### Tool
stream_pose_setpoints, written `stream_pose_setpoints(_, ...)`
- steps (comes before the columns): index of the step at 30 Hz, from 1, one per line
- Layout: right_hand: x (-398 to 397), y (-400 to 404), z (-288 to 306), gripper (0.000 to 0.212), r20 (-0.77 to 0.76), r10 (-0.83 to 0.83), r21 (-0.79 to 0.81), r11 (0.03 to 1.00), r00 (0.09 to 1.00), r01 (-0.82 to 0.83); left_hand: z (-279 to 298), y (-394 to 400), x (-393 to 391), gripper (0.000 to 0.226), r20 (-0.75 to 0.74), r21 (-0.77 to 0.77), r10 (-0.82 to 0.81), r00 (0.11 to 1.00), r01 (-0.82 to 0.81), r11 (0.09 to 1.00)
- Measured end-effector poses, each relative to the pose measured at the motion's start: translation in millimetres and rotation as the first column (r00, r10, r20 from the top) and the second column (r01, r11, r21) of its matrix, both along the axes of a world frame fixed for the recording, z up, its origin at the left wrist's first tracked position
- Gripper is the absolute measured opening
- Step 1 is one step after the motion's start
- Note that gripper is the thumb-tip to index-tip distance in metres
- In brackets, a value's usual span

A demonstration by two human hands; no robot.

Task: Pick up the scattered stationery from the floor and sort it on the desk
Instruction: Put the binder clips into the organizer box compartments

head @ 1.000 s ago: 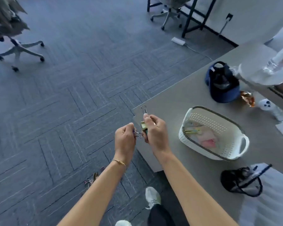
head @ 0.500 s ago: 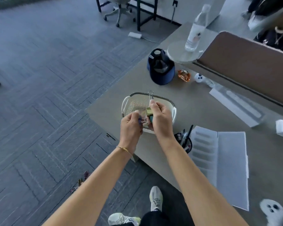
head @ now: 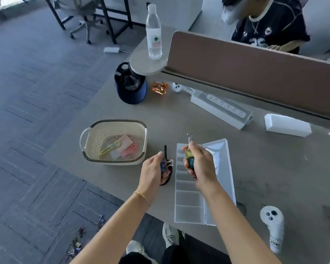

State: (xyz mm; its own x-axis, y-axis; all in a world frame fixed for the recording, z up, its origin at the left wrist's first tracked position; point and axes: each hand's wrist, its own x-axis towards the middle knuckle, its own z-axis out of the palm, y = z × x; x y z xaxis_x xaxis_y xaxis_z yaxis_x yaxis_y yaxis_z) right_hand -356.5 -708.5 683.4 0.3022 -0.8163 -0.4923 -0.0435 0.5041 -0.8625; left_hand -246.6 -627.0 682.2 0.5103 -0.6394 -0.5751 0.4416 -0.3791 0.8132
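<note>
Grey table (head: 179, 119) fills the right and centre; grey carpeted floor (head: 36, 111) takes the left.

Brown divider panel (head: 255, 69) runs along the table's far edge, 1 to 3 o'clock.

Clear compartment tray (head: 191, 202) lies on the table at centre, long axis running 12 to 6 o'clock, partly under the right forearm.

White perforated basket (head: 95, 138), dark braided rim, sits at 9 o'clock of the tray, apart from it; pink and yellow-green items lie inside.

Navy cap (head: 131, 92) at 12 o'clock of the basket. Water bottle (head: 153, 33) upright on a small round shelf beyond it. White power strip (head: 221, 109) at 1 o'clock of the tray.

Right hand (head: 200, 166) above the tray's far half: fingers curled tight around a bundle of binder clips (head: 189, 156), gold and teal bodies showing, one wire handle sticking up past the thumb.

Left hand (head: 152, 172) just left of the tray: fingers curled, pinching a blue binder clip (head: 162, 165), wire loop pointing toward the right hand. Hands near, not touching.

Scattered clips (head: 78, 242) lie on the floor at 7 o'clock.
</note>
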Motion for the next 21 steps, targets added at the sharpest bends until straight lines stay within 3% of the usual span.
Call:
stream_pose_setpoints(8,-45.2,10.6,-61.9,0.035,-0.156,-0.136,0.128,0.979,0.978,0.156,-54.6,6.2,-42.0,0.041,-0.062,0.116,-0.179,0.982,0.185,0.976)
stream_pose_setpoints(13,-54.5,21.9,-82.6,0.032,-0.214,-0.19,0.157,0.961,0.958,0.226,-90.2,0.5,-52.9,0.039,0.027,0.1,-0.3,0.954,0.296,0.95)
stream_pose_setpoints(21,-59.6,16.5,-104.9,0.031,-0.316,-0.136,0.074,0.983,0.939,0.168,-105.1,-1.4,-57.7,0.031,-0.082,0.092,-0.298,0.951,0.305,0.948)
